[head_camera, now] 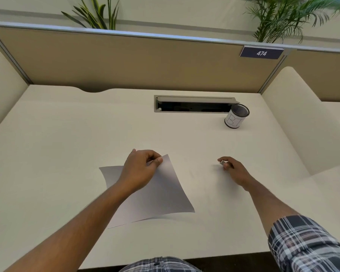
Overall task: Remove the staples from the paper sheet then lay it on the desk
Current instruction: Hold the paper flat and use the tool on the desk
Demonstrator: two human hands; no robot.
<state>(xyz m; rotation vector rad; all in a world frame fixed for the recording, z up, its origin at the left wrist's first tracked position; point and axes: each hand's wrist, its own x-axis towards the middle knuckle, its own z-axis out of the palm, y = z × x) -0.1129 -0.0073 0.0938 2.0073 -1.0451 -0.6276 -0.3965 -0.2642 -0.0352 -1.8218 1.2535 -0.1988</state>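
Left hand (139,169) pinching the far corner of the paper sheet (161,195), which lies near the middle of the desk (67,134) with its right edge curling up. Right hand (234,169), to the right and apart from the sheet, fingers closed on a small grey object (222,163). Mesh cup (236,116) far right.

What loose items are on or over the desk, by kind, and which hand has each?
Paper sheet: 1, top corner pinched by left hand
Small silvery item, too small to identify: 1, in right hand
Mesh cup: 1, standing on desk, untouched
Total: 3
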